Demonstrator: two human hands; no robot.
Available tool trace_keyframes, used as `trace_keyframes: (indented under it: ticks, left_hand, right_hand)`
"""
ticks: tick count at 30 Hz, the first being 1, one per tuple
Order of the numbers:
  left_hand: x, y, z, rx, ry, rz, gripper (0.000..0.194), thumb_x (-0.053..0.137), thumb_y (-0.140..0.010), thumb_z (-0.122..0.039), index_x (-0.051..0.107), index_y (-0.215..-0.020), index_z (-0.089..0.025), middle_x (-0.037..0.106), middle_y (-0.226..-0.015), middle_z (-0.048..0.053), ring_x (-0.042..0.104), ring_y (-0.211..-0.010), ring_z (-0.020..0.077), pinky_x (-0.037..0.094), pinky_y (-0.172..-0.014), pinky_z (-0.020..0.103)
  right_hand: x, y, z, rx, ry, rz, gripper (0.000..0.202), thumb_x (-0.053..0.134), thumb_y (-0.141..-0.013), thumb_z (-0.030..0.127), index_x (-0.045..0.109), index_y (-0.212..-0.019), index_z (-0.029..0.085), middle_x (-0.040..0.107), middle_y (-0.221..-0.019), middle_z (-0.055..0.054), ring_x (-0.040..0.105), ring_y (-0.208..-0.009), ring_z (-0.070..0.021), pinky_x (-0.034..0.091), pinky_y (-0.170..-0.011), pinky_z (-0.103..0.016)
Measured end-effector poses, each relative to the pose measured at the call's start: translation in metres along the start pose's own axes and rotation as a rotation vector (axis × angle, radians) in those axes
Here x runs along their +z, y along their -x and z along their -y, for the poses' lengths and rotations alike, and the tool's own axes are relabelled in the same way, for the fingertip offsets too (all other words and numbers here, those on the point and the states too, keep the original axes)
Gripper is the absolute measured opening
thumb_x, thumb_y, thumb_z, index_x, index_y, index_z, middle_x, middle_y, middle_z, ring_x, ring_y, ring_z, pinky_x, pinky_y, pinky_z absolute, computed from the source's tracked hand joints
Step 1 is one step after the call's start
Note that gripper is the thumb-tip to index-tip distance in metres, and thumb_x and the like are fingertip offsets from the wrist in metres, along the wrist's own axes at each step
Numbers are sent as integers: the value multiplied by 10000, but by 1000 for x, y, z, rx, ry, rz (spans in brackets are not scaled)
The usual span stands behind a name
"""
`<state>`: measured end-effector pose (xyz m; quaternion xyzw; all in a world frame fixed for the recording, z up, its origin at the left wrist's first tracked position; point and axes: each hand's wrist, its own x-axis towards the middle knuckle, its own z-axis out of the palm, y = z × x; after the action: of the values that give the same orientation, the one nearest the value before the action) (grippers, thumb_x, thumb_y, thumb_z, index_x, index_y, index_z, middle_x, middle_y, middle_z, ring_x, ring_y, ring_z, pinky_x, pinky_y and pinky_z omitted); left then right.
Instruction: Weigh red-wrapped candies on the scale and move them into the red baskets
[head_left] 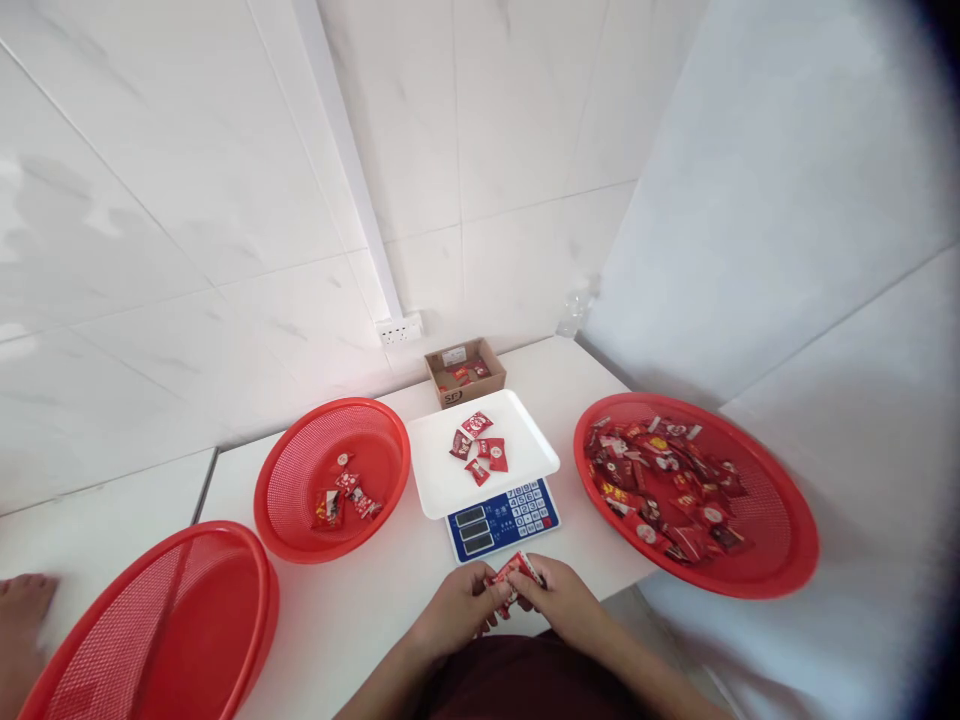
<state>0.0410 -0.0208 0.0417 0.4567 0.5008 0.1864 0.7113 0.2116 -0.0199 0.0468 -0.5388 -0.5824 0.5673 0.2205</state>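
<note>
My left hand (469, 602) and my right hand (551, 590) meet at the table's front edge, fingers closed on a red candy packet (519, 570) between them. Just beyond them is a blue weighing scale (502, 520) with a white tray (439, 480) on top. Several red wrapped candies (495, 454) lie on that tray. To the right, a red basket (799, 540) holds many red packets. The round red basket (274, 490) at the left has a few packets in it.
A small cardboard box (469, 385) with red packets stands behind the scale. Another red basket (262, 640) sits at the near left, with another person's hand (26, 605) beyond it. A wall socket (399, 330) and a clear plastic item (574, 312) are at the back.
</note>
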Motion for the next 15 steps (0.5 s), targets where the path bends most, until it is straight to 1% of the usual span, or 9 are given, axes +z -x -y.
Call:
trace_keyframes:
  ticks: [3, 7, 9, 11, 15]
  left_hand:
    - [2, 1, -4, -20, 33, 27, 426, 573, -679, -596, 518, -663, -174, 529, -566, -13, 449, -507, 104, 332, -534, 250]
    - [2, 6, -12, -41, 110, 132, 415, 624, -643, -576, 540, -620, -170, 506, -536, -19, 439, -498, 105, 333, -548, 254]
    - [2, 9, -13, -54, 103, 167, 403, 633, -643, -560, 558, -623, -164, 516, -552, -16, 442, -502, 103, 322, -548, 250]
    - [2, 11, -12, -63, 82, 166, 394, 637, -645, -547, 559, -621, -161, 518, -553, -17, 438, -498, 99, 305, -540, 243]
    - [6, 11, -6, -42, 40, 92, 392, 606, -673, -549, 532, -628, -167, 502, -537, -26, 431, -493, 97, 308, -534, 239]
  right_hand:
    - [0, 5, -3, 54, -206, 25, 373, 464, -782, 537, 566, -716, 184, 570, -588, 12, 506, -560, -130, 383, -561, -244]
    - [0, 13, -6, 123, -390, 134, 451, 493, -738, 608, 586, -745, 166, 573, -569, 13, 506, -525, -115, 375, -549, -240]
    - [0, 17, -7, 131, -404, 167, 464, 491, -739, 613, 595, -753, 161, 582, -580, 11, 508, -530, -111, 373, -556, -237]
    - [1, 18, -7, 113, -373, 175, 468, 479, -750, 612, 599, -757, 160, 594, -612, 4, 519, -560, -115, 380, -571, -237]
    - [3, 14, -8, 103, -267, 159, 475, 442, -771, 608, 596, -745, 160, 594, -633, -5, 525, -586, -122, 394, -577, -241]
